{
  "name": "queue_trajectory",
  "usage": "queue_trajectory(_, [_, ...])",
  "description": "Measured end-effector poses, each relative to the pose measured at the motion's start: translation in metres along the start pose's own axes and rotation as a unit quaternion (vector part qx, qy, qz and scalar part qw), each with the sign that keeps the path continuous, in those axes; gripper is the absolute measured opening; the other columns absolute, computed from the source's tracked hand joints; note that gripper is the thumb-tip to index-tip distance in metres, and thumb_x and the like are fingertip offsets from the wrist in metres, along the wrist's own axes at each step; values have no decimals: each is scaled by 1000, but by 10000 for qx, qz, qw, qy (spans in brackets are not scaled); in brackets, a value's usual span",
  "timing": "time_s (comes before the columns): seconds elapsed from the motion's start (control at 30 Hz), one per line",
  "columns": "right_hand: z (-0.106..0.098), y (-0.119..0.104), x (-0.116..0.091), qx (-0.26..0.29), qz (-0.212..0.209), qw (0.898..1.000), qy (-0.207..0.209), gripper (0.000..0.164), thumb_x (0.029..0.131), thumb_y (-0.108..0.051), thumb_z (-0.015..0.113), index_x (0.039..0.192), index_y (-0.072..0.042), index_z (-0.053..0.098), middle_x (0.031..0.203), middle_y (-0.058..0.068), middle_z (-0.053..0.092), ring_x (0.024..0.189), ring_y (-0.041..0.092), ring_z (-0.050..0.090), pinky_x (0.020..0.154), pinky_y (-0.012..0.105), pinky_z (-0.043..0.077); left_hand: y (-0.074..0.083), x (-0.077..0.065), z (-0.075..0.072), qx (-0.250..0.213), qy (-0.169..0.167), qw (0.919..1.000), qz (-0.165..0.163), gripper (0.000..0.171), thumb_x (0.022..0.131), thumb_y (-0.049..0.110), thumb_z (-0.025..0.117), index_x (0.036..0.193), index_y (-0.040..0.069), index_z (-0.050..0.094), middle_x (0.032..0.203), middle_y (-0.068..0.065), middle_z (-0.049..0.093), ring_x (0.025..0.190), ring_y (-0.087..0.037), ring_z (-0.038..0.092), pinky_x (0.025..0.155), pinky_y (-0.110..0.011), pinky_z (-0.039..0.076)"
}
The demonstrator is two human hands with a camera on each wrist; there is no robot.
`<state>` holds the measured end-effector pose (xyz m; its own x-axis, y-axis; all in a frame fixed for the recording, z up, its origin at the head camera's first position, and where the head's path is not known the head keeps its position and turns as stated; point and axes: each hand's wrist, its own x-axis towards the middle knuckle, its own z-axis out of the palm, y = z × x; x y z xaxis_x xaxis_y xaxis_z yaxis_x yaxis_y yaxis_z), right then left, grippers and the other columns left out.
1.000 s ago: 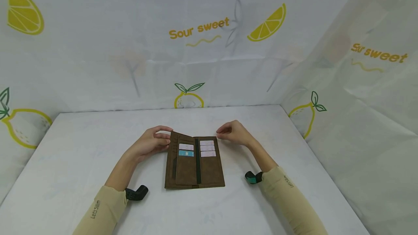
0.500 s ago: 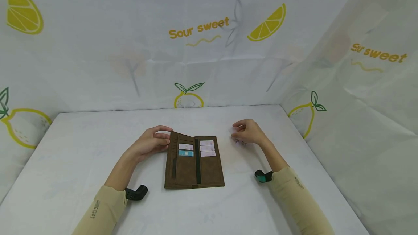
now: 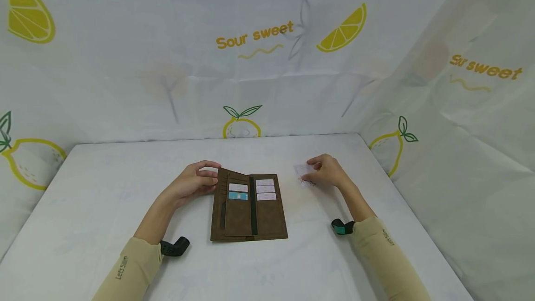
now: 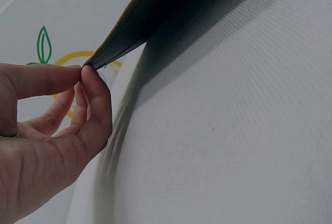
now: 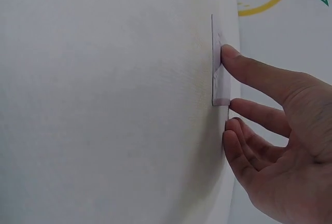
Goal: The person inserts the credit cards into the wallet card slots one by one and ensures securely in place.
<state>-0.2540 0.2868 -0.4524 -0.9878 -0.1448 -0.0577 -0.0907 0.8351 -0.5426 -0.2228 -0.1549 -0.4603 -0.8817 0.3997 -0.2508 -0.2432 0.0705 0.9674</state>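
A brown long wallet point(image 3: 271, 219) stands open on the table, its left flap tilted up. My left hand point(image 3: 195, 181) pinches the flap's upper corner between thumb and fingers; in the left wrist view the wallet's edge point(image 4: 124, 29) meets the fingertips. Pale cards point(image 3: 265, 190) show in the right-side slots, and a pale card with a blue card point(image 3: 238, 196) in the left-side ones. Right of the wallet, my right hand point(image 3: 328, 171) holds a thin pale printed card point(image 3: 302, 169) by its edges, thumb and index finger on it, at or close to the tabletop point(image 5: 104, 105).
A white cloth covers the table point(image 3: 104, 199). Lemon-printed sheets point(image 3: 267, 82) hang behind and along the right side. A black wrist camera point(image 3: 175, 247) sits on the left wrist and another wrist camera point(image 3: 342, 227) on the right.
My right hand has moved right, away from the wallet's upper right corner, and a pale card now shows at its fingers. The left hand and the wallet have stayed in place.
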Motion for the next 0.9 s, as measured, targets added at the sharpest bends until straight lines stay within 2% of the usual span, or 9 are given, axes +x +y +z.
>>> queue_trajectory(0.2, [-1, -3, 1, 16, 210, 9997, -83, 58, 85, -29, 95, 127, 5, 75, 121, 25, 70, 104, 32, 63, 82, 37, 54, 1, 0, 1, -33, 25, 10000, -18, 49, 105, -2, 59, 153, 0, 49, 114, -3, 61, 94, -8, 65, 85, -22, 62])
queue_trajectory(0.53, [-5, -3, 6, 262, 221, 9989, -331, 62, 84, -23, 95, 127, 5, 61, 118, 23, 68, 103, 31, 65, 88, 39, 56, -1, 1, 0, -46, 8, 10000, -12, 49, 105, -3, 58, 152, 0, 49, 111, -1, 61, 94, -8, 65, 86, -22, 62])
queue_trajectory(0.7, [-6, -6, 7, 922, 336, 9937, -539, 64, 87, -20, 93, 133, 2, 56, 124, 24, 66, 104, 28, 64, 85, 33, 55, -1, 2, -1, -58, -8, 10000, -15, 49, 105, -3, 58, 153, -1, 48, 110, -1, 62, 94, -8, 65, 85, -22, 62])
queue_trajectory(0.9, [-3, -10, 9, 1911, 385, 9775, -801, 60, 90, -13, 89, 137, 0, 53, 109, 12, 65, 90, 17, 63, 76, 24, 53, 0, 0, 0, -60, -4, 10000, 0, 50, 104, -4, 57, 153, -1, 48, 114, -3, 59, 96, -8, 64, 87, -21, 61])
